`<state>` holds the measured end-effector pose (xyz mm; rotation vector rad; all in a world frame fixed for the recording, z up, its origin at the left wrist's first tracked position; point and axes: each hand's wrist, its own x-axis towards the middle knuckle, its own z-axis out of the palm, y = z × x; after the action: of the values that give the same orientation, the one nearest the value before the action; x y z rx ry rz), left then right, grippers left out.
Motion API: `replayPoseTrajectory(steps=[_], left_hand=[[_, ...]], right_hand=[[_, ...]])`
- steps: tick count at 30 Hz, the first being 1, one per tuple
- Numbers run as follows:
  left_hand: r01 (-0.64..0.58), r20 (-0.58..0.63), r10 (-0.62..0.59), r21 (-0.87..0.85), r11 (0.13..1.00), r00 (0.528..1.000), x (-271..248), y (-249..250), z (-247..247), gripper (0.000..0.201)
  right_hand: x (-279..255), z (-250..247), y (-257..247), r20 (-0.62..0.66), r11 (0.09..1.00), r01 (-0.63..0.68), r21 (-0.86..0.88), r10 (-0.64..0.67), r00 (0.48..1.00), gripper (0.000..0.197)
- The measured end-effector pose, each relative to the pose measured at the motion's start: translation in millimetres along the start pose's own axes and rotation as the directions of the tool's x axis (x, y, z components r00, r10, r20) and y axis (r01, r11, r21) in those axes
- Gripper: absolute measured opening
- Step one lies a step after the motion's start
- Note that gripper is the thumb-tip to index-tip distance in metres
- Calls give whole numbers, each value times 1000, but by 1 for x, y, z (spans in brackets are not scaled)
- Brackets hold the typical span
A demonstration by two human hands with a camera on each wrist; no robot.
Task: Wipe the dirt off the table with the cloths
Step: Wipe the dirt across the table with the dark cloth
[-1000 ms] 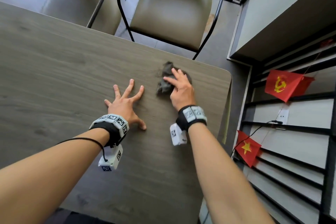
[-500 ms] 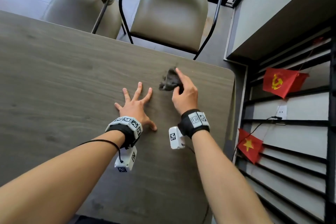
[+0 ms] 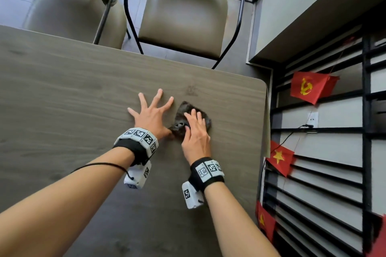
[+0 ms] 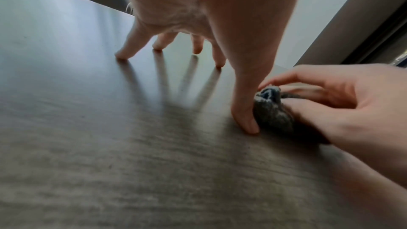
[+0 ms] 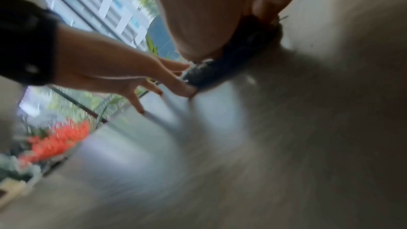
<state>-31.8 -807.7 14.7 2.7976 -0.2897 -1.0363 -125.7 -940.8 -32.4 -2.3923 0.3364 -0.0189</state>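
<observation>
**Surface** (image 3: 87,94): grey-brown wood-grain top with a rounded far-right corner. A faint dark smudge (image 3: 191,90) lies just beyond the hands, toward that corner.

**Cloth** (image 3: 183,110): dark and crumpled, bunched flat on the surface between the two hands, near the right edge. Only one cloth is in view.

**Right hand** (image 3: 195,131): laid on top of the cloth, fingers extended over it and pressing it down. The left wrist view shows its thumb tucked under the cloth's near fold, so the cloth is pinched between thumb and fingers. State: grasping the cloth.

**Left hand** (image 3: 151,113): fingers splayed, fingertips planted on the bare surface just left of the cloth. Its thumb touches the cloth's left edge. State: released, holding nothing, bracing.

**Step in hand**: judged to be mid-wipe, with the cloth under pressure and working the patch near the right corner.

**Next move calls for**: a push of the cloth away from the body and slightly right, to cover the smudge, with downward pressure kept on through the stroke. The cloth is balled up, so it covers little; spreading it would take more per pass. The left hand can remain as a brace, though its thumb needs to be clear of the cloth's path.

**Also present**: two padded chairs (image 3: 183,10) past the far edge; red flags (image 3: 311,86) on the wall to the right.
</observation>
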Motion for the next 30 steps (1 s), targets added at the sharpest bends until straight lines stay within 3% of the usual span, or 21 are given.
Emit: replayPoseTrajectory(steps=[2, 5, 9, 13, 15, 18, 22, 25, 30], left_hand=[[-4, 39, 4, -5, 1000, 999, 2, 0, 0, 121], [-12, 44, 14, -47, 999, 999, 2, -2, 3, 125], [-6, 53, 9, -62, 998, 999, 4, -2, 3, 127], [8, 61, -4, -70, 998, 998, 5, -1, 2, 128], [8, 73, -2, -83, 997, 997, 4, -1, 2, 128], [6, 76, 0, -81, 997, 997, 4, -1, 1, 128], [0, 76, 4, -44, 999, 997, 3, 1, -1, 126], [-16, 76, 17, -20, 1000, 997, 1, -1, 0, 117], [-43, -17, 41, -152, 987, 999, 3, -13, -5, 76]], right_hand=[[25, -4, 6, 0, 996, 76, -44, -76, 997, 41], [75, -7, 8, -65, 997, 79, -18, -80, 995, 37], [153, -11, -1, -122, 1000, 19, 13, -18, 992, 36], [222, -21, -10, -34, 986, -166, -24, 165, 986, 33], [231, -26, -10, -36, 983, -182, 17, 182, 983, 32], [194, -34, -15, -162, 993, -48, 108, 65, 985, 29], [87, -36, -7, -242, 985, 80, 152, -41, 969, 30], [1, -21, 6, -143, 985, 68, 157, -45, 989, 40], [-98, 26, -18, 146, 986, 132, 97, -145, 979, 37]])
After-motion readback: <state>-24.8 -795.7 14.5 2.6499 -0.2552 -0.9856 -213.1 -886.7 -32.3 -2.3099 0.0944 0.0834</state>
